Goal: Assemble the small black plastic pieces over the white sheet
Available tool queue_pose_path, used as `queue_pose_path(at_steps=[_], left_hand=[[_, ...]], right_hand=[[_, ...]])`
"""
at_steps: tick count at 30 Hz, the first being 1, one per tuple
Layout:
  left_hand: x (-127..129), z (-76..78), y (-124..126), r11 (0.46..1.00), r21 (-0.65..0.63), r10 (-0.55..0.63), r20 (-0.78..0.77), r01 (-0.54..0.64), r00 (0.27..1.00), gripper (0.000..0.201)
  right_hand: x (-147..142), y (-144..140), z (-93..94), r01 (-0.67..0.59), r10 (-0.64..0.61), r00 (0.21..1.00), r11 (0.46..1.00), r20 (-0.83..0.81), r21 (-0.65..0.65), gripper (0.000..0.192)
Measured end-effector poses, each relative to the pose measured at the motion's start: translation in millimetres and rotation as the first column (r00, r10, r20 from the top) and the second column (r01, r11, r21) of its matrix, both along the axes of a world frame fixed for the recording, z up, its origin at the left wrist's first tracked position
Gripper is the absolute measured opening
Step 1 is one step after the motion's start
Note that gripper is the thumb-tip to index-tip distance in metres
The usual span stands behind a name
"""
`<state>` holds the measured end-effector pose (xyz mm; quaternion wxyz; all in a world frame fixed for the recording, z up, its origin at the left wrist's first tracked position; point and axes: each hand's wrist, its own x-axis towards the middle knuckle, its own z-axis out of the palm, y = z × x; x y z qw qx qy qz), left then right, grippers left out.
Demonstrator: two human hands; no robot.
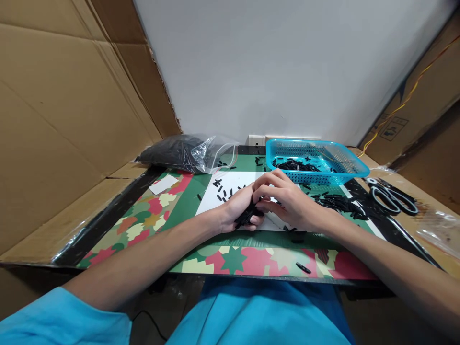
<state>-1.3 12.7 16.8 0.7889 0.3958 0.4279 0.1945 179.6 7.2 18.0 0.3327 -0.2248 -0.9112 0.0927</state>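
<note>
My left hand (239, 207) is curled, palm up, around a clump of small black plastic pieces (247, 215) over a white sheet (206, 201). Reaching in from the right, my right hand (282, 196) has its fingertips pinched at that clump; what sits between them is too small and hidden to name. More short black pieces (224, 195) lie scattered on the sheet beyond my left wrist. A loose pile of the same pieces (338, 203) spreads beside my right forearm, and one single piece (304, 268) rests near the table's front edge.
A blue plastic basket (350, 167) with black pieces inside stands at the back right. At the back left lies a clear bag (179, 151) filled with black material. Scissors (391, 197) lie on the right. Cardboard walls (64, 96) flank the patterned table (233, 261).
</note>
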Motion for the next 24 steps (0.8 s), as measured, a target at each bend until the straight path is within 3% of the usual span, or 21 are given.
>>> queue_pose_path(at_steps=[5,14,24], left_hand=[[-1.5,-0.2,-0.5,0.999,0.009,-0.046,0.039,0.045,0.998,0.061],[-4.5,6.0,2.9,0.996,-0.092,0.012,0.085,-0.004,0.996,0.044],[-6.3,4.7,0.0,0.997,-0.065,0.04,0.088,-0.034,0.995,0.045]], right_hand=[[-0.9,0.9,-3.2,-0.028,0.03,0.995,0.999,-0.097,0.026,0.012],[5.3,6.2,-6.4,0.007,-0.004,0.978,1.0,-0.209,0.013,0.01],[6.1,6.3,-10.2,0.013,-0.004,0.958,0.999,-0.287,0.031,0.01]])
